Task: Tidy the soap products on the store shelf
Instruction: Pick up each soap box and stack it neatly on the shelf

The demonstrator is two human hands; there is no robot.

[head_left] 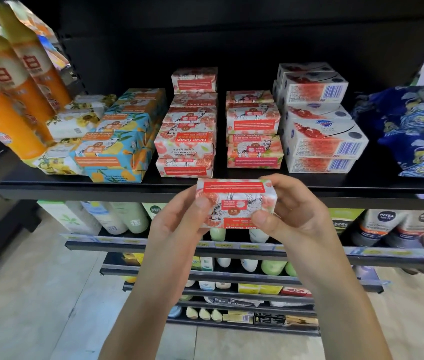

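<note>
Head view: left hand (pixel 179 219) and right hand (pixel 291 211) gripping soap bar (pixel 234 201) by its ends, thumbs pressing on face. Bar hanging clear of shelf (pixel 75 188), just before front edge, mid-length. Label reading upside down.

Risks, as judged:
- grip slipping, bar dropping onto lower shelves (pixel 231 275)
- bar going down inverted
- bar nudging uneven red stack (pixel 184 141), toppling it over front edge

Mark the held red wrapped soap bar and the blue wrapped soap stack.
red wrapped soap bar (pixel 234 202): head view, front face centre.
blue wrapped soap stack (pixel 112 149): head view, front bar's wrapper.
</note>
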